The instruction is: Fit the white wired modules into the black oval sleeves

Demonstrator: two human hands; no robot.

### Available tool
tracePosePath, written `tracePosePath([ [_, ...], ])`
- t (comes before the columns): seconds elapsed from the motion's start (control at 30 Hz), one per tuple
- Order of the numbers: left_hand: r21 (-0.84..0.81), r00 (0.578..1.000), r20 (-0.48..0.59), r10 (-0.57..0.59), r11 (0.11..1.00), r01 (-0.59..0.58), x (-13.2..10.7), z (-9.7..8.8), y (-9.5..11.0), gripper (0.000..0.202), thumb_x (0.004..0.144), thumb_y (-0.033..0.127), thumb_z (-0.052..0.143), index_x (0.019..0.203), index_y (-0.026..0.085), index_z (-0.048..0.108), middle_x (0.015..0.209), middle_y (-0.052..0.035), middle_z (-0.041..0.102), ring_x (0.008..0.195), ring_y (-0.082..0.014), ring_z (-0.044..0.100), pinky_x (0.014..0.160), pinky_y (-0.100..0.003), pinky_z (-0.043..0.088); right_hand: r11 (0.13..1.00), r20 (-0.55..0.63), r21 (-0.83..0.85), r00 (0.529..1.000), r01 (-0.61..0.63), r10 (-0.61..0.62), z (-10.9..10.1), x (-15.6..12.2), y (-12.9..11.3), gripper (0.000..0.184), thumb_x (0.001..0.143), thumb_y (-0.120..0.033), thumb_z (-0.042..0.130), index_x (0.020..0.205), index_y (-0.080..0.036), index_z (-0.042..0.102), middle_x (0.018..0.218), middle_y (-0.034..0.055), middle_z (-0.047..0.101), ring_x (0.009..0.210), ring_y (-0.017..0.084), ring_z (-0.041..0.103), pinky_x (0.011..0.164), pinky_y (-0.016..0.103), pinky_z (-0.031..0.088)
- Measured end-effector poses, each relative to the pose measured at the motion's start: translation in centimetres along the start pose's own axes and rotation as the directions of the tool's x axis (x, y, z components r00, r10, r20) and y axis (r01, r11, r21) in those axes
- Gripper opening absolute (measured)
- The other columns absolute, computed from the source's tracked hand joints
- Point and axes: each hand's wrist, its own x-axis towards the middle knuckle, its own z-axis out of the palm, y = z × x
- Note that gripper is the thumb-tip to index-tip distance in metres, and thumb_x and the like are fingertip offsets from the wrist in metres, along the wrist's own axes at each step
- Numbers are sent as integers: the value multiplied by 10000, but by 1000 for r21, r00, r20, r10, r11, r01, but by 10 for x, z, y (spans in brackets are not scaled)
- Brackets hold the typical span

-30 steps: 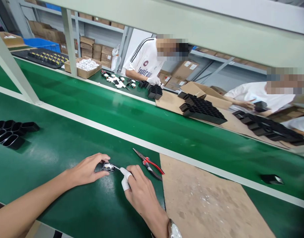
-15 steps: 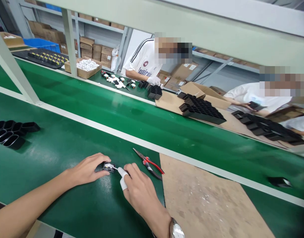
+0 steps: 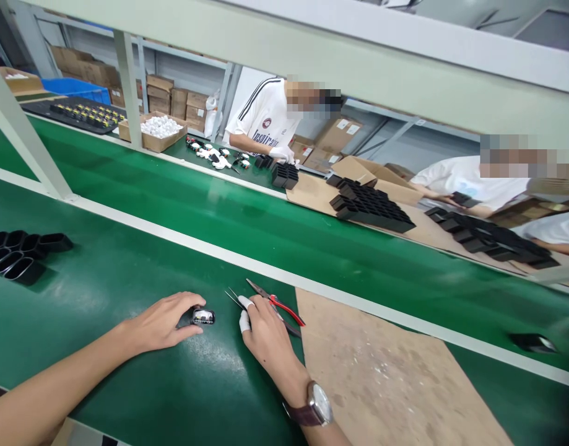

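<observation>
Head view: a green bench is being worked at by two bare hands, white covers being worn on the right thumb and index finger.
Left hand: the black casing is being gripped by the left hand between thumb and fingers, its open end being turned rightward with white parts showing; whether its weight is being borne by the bench cannot be told.
Right hand: tweezers are being held by the right hand, their tips being kept apart and clear of the casing, near the pliers.
Casing risk: inner parts are probably being exposed to scratches or snagging, should the sharp tips be pushed in at a wrong angle; slipping is being risked if the small body is pinched loosely.
Pliers risk: a knock is being invited by pliers lying so close beside the right hand.
Tweezers, since half a second ago: the tips, then being held at the casing's open end, are now being kept away from it.
Belt: a black piece is being carried farther right than earlier.
</observation>
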Motion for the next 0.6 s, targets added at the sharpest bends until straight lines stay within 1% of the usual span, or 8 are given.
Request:
tracePosePath([
  [0.07, -73, 1000, -17, 4, 997, -5, 2, 2, 2, 274, 1016, 303, 662, 1286, 266, 687, 1304, -97, 708, 1176, -267, 695, 1033, -408, 570, 1000, -23, 8, 1000, 15, -15, -2, 5, -6, 270, 1008, -120, 479, 1221, -112, 644, 1090, 134, 649, 976, 273, 635, 848, 427, 572],
  [0.13, -271, 992, -81, -92, 960, 67, 7, 2, 3, 203, 1005, 331, 677, 1175, 251, 754, 1201, -95, 747, 1055, -248, 732, 963, -397, 612, 998, -72, 55, 997, 44, -40, -4, 10, -13, 262, 1036, -154, 494, 1259, -108, 624, 1154, 147, 644, 1029, 273, 627, 890, 432, 570],
  [0.2, -571, 934, -118, -336, 793, 213, 13, -2, 1, 243, 942, 390, 758, 1099, 204, 771, 1029, -89, 772, 823, -207, 741, 772, -356, 658, 992, -132, 95, 989, 80, -67, -4, 12, -16, 261, 1047, -161, 500, 1274, -106, 615, 1194, 160, 645, 1062, 272, 625, 910, 435, 571],
  [0.27, -804, 829, -61, -555, 520, 289, 20, -10, -3, 330, 869, 422, 836, 1063, 164, 767, 913, -72, 768, 694, -167, 714, 639, -296, 647, 986, -178, 111, 979, 123, -102, -2, 9, -17, 260, 1045, -147, 503, 1277, -108, 614, 1215, 170, 648, 1087, 274, 626, 903, 436, 573],
  [0.33, -902, 746, -4, -666, 324, 284, 23, -20, -7, 377, 810, 420, 892, 1030, 142, 765, 872, -69, 766, 685, -152, 719, 602, -240, 626, 979, -198, 117, 970, 168, -142, 2, 4, -17, 255, 1036, -121, 507, 1265, -112, 620, 1220, 172, 652, 1100, 277, 629, 886, 434, 574],
  [0.4, -930, 700, 6, -714, 252, 266, 24, -28, -10, 402, 767, 420, 925, 994, 134, 757, 845, -68, 762, 690, -150, 729, 578, -203, 601, 967, -215, 140, 960, 214, -182, 6, -3, -18, 232, 1026, -99, 512, 1222, -117, 635, 1211, 166, 659, 1099, 278, 631, 876, 431, 574],
  [0.47, -920, 696, -27, -717, 291, 264, 24, -31, -11, 409, 766, 431, 921, 988, 139, 741, 845, -64, 757, 688, -147, 723, 579, -208, 593, 951, -236, 171, 948, 256, -213, 9, -7, -22, 208, 1020, -96, 522, 1184, -120, 648, 1216, 162, 664, 1108, 280, 629, 896, 437, 576],
  [0.6, -675, 789, -201, -581, 666, 319, 36, -30, -19, 371, 829, 460, 838, 970, 153, 684, 839, -47, 723, 660, -146, 675, 602, -271, 587, 924, -233, 195, 931, 329, -282, 13, -9, -37, 196, 1027, -176, 564, 1189, -122, 661, 1256, 156, 673, 1158, 299, 627, 943, 453, 589],
])
